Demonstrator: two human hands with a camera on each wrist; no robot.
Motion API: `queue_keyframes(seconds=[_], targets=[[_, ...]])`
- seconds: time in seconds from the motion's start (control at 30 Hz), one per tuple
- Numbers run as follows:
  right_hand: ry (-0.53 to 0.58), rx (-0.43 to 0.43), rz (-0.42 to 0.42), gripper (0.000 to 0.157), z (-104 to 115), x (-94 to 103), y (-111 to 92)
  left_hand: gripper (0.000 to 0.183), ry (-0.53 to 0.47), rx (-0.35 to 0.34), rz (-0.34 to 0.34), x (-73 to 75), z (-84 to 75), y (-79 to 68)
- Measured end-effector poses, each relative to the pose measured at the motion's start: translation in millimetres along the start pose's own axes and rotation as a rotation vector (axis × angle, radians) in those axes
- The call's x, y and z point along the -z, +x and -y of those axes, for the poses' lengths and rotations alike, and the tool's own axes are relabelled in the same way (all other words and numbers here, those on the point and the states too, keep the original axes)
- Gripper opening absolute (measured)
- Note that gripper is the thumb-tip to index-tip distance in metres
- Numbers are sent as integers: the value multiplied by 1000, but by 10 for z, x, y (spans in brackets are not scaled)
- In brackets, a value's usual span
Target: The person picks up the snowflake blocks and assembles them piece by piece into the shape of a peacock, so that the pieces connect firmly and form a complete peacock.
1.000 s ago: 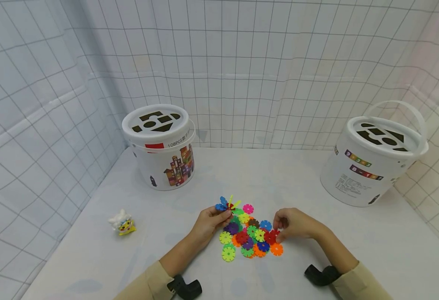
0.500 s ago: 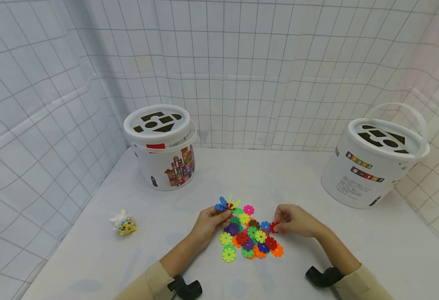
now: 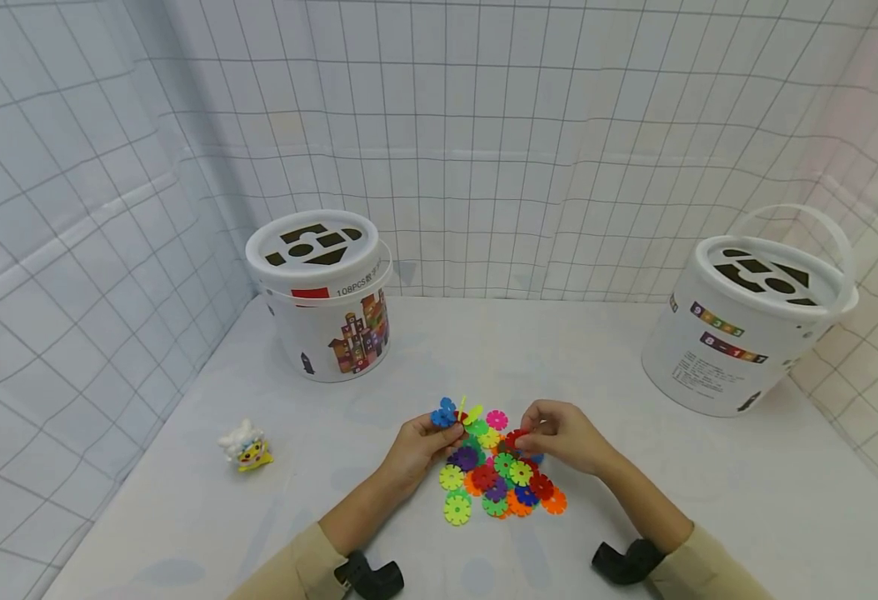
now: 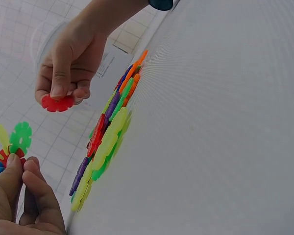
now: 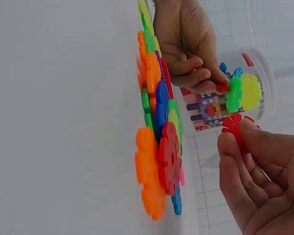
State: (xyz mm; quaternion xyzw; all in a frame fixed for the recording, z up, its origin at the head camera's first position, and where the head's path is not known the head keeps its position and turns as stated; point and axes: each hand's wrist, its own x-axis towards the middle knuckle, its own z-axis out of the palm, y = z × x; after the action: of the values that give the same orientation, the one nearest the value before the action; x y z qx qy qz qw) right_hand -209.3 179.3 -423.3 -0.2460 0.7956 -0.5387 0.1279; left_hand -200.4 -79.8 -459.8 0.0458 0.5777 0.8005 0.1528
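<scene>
My left hand (image 3: 413,450) pinches a red snowflake disc that has blue, yellow and green discs slotted into its edge. This joined cluster (image 5: 234,93) stands raised off the table; its green disc and a yellow one face the right wrist camera. Between thumb and fingertips, my right hand (image 3: 568,435) holds a single red snowflake disc (image 4: 58,103), apart from the cluster and to its right. Beneath and between the hands lies a pile of loose snowflake discs (image 3: 496,488) in several colours, many overlapping.
A lidded white bucket (image 3: 319,308) stands at the back left. Another lidded bucket (image 3: 739,333), its handle raised, is at the back right. A small white-and-yellow toy figure (image 3: 250,447) sits on the left of the white table (image 3: 476,350). Gridded cloth (image 3: 484,167) surrounds the table.
My right hand has picked the red disc up from the right side of the pile and carried it left, toward the cluster. My left hand has turned the cluster slightly and stays in place.
</scene>
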Motion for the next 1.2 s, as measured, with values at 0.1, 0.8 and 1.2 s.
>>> queue_keyframes(seconds=[0.1, 0.8, 1.2], targets=[[44, -2, 4, 16, 47, -70, 36, 10, 6, -2, 0, -1, 1, -4], [-82, 55, -73, 16, 131, -284, 114, 18, 161, -51, 7, -30, 10, -4], [-61, 31, -105, 13, 141, -235, 97, 15, 153, -47, -15, -58, 3, -11]])
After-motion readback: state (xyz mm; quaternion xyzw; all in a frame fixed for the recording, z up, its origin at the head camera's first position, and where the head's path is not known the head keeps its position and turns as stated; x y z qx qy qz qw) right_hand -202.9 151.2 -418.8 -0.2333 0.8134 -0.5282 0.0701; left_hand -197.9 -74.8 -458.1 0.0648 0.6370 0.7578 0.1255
